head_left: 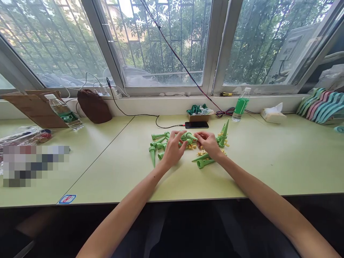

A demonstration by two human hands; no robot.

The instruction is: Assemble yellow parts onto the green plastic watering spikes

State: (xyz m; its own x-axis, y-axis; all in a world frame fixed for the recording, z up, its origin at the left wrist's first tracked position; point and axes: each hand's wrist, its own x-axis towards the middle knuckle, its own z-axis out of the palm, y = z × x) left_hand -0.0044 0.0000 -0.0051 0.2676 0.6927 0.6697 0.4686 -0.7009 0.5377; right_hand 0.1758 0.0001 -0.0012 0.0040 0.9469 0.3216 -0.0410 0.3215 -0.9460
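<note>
Several green plastic cone-shaped spikes with ribbed caps lie on the pale table around my hands. My left hand (pixel 174 149) is over the left group, thumb and fingers curved but apart. Just past its fingertips is a green spike (pixel 190 136), whose narrow end points right. The fingers of my right hand (pixel 209 144) are pinched at that tip. Small yellow plastic pieces (pixel 191 146) lie between and under the hands. To the left, a loose spike (pixel 152 154) points towards me. Below my right hand lies another spike (pixel 204 163). Upright spikes (pixel 224 134) stand beyond its right side.
Behind the spikes are a black phone (pixel 196 124) on a cable and a small box (pixel 199 116). A water bottle (pixel 241 104) and tissue pack (pixel 273 113) stand back right, near hangers (pixel 324 106). Another bottle (pixel 64 112), a brown bag (pixel 94 106) and cardboard (pixel 33 109) are back left.
</note>
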